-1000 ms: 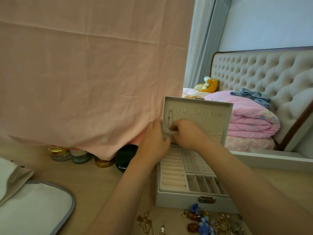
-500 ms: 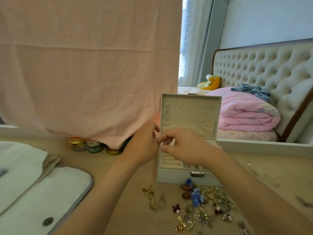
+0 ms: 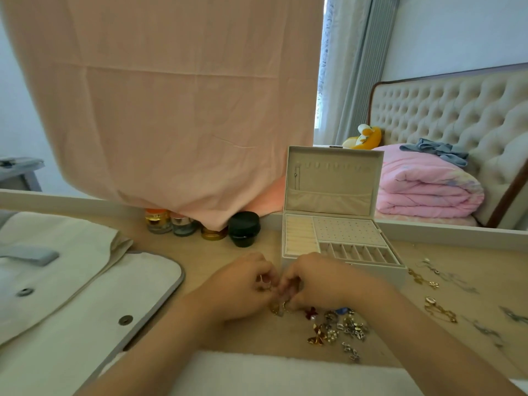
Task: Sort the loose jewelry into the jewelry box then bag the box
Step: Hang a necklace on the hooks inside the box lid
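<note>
Gold-toned small piece (image 3: 265, 287) is looking like the weak spot. It is tiny and is being worked between two hands low over the tabletop (image 3: 217, 252), so a slip is probably dropping it into the loose jewelry (image 3: 337, 324) lying just right of the hands, where it is snagging on other bits or getting lost. Thin chains and earrings are also lying scattered well apart on the far right, near the tabletop edge, and a sweeping forearm could be knocking those off. The jewelry box (image 3: 331, 195) is standing open just behind the hands with its lid upright, so a bump from the right wrist may be tipping the lid shut. Left hand (image 3: 243, 287) and right hand (image 3: 317, 281) are meeting just in front of the box's front left corner. Left fingers (image 3: 264, 271) are curling in and pinching the piece, and right fingers (image 3: 290, 281) are curling in and pinching it from the other side, fingertips nearly touching. Blur is hiding what kind of piece it is. Box compartments are looking mostly unfilled, so sorting is early. The cream bag (image 3: 94, 295) is lying flat at the left, not yet in use.
</note>
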The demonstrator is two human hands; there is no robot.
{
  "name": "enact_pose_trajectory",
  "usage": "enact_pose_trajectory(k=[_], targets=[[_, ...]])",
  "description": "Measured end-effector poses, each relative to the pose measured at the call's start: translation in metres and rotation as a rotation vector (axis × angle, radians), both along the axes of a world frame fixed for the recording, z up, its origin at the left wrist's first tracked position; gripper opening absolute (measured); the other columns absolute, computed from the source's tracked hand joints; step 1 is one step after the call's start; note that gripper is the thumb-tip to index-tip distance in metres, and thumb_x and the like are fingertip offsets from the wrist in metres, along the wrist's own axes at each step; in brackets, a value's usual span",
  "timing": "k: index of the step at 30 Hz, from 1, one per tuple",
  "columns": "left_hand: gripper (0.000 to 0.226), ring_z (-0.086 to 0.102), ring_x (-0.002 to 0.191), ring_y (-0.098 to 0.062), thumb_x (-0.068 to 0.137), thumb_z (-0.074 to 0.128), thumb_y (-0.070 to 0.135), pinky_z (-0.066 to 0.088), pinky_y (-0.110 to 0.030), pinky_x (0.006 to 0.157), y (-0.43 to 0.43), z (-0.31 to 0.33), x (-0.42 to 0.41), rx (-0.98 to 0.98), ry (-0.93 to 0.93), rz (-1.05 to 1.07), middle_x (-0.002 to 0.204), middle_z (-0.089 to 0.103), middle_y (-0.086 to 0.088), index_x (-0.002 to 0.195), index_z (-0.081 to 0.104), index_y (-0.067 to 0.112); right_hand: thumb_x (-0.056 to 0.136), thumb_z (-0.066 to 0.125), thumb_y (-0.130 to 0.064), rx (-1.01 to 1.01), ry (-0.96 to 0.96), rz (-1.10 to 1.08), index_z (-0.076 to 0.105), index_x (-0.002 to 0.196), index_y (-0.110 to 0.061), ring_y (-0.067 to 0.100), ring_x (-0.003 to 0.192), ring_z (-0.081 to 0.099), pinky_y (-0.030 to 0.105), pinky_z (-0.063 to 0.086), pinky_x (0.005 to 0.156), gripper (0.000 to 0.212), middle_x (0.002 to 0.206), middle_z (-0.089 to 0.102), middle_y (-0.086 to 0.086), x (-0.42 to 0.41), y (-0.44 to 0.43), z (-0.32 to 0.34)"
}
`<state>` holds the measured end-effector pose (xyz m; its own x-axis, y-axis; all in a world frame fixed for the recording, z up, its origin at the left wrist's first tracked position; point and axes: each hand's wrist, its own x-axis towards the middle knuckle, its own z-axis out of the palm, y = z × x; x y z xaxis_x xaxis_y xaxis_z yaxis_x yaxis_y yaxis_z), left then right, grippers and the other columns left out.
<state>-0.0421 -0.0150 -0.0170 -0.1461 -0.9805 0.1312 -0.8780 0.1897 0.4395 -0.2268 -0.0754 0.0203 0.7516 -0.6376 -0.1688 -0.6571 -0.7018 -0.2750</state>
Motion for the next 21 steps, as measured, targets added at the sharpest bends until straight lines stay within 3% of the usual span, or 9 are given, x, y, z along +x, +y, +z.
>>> enact_pose_trajectory(k=[11,15,18,21], targets=[[0.023,0.051,0.100,0.004,0.088,0.071,0.041,0.048,-0.018,0.086,-0.002,-0.017,0.006,-0.059,0.044,-0.059,0.104,0.055,0.021,0.110,0.066,0.039,0.077,0.085,-0.033,0.071,-0.128,-0.049,0.071,0.082,-0.031,0.002,0.070,0.065,0.021,0.051,0.065,0.015,0.077,0.068,-0.014,-0.005,-0.011,-0.016],[0.021,0.060,0.095,0.003,0.088,0.071,0.037,0.051,-0.018,0.077,0.002,-0.013,-0.004,-0.087,0.283,-0.061,0.098,0.065,0.018,0.107,0.063,0.037,0.080,0.084,-0.022,0.189,-0.363,-0.171,0.072,0.083,-0.021,0.013,0.048,0.063,0.025,0.053,0.050,0.013,0.072,0.074,-0.001,-0.008,-0.011,-0.009],[0.024,0.065,0.092,-0.001,0.086,0.076,0.030,0.057,-0.025,0.077,0.003,-0.011,-0.012,-0.136,0.486,-0.005,0.096,0.069,0.013,0.106,0.063,0.034,0.080,0.084,-0.020,0.272,-0.604,-0.267,0.072,0.091,-0.019,0.016,0.045,0.061,0.020,0.045,0.044,0.016,0.072,0.075,0.003,-0.008,-0.011,-0.005],[0.021,0.069,0.084,-0.009,0.085,0.077,0.027,0.060,-0.028,0.073,0.001,-0.005,-0.017,-0.183,0.689,0.119,0.090,0.072,0.005,0.103,0.066,0.027,0.084,0.082,-0.023,0.313,-0.746,-0.325,0.075,0.090,-0.017,0.016,0.046,0.061,0.018,0.040,0.041,0.011,0.064,0.073,-0.004,-0.007,-0.010,-0.003]])
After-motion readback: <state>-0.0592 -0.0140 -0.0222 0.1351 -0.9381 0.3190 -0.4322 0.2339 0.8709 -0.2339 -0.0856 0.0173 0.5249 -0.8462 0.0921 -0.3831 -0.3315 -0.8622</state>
